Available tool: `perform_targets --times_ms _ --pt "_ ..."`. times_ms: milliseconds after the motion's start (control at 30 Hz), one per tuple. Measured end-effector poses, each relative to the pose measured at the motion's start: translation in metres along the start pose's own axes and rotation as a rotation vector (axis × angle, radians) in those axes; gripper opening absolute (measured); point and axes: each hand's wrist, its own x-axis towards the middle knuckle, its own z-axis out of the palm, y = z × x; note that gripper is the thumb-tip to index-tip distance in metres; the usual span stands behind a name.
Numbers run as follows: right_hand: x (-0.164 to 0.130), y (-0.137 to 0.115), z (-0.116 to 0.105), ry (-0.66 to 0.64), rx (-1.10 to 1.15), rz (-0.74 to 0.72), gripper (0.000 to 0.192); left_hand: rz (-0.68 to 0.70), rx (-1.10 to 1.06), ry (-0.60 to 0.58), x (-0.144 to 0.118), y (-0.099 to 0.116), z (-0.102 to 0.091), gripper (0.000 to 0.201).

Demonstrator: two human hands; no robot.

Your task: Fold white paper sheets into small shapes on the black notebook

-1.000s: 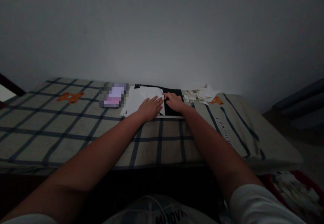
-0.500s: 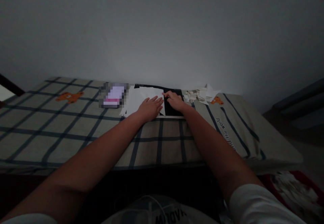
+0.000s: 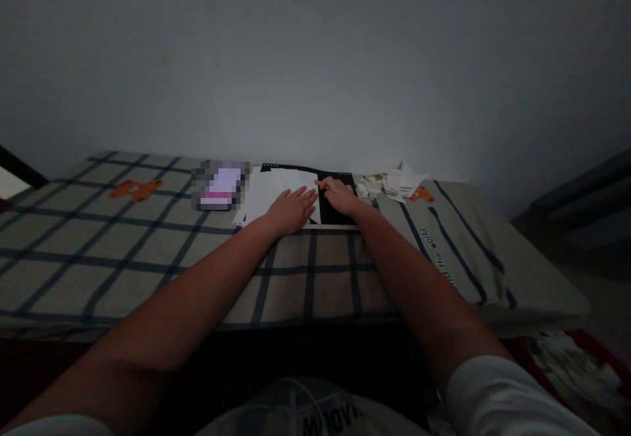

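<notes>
A white sheet of paper (image 3: 263, 193) lies on a black sheet or folder (image 3: 345, 218) with punched holes along its far edge. My left hand (image 3: 292, 210) rests flat on the paper, fingers stretched out and a little apart. Across the black surface, my right hand (image 3: 340, 194) is at the paper's right edge, its fingers mostly curled in and the fingertips pinched at that edge. The exact contact under the right fingers is too small to make out. More white sheets show under the paper's left side.
To the left lies a phone (image 3: 221, 186) with a lit, blurred screen. Folded white paper pieces (image 3: 394, 183) are heaped on the right. A checked cloth (image 3: 197, 245) covers the table against a grey wall (image 3: 315, 61). A red container (image 3: 586, 344) with pale contents stands at lower right.
</notes>
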Motion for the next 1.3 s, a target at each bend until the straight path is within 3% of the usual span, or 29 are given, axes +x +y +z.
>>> perform_targets --times_ms 300,500,733,1300 --pt "-0.003 -0.002 0.000 -0.003 -0.041 -0.017 0.027 0.007 -0.011 -0.014 0.001 0.001 -0.001 0.050" --pt "-0.010 -0.009 0.001 -0.007 -0.162 -0.072 0.045 0.006 -0.012 -0.013 0.000 0.001 -0.002 0.049" --pt "-0.017 -0.009 -0.004 -0.042 -0.282 -0.101 0.051 0.001 -0.024 -0.006 0.000 0.002 -0.001 0.050" --pt "-0.019 0.003 -0.017 -0.245 -0.186 -0.143 0.079 -0.014 -0.054 -0.041 -0.001 0.002 -0.002 0.052"
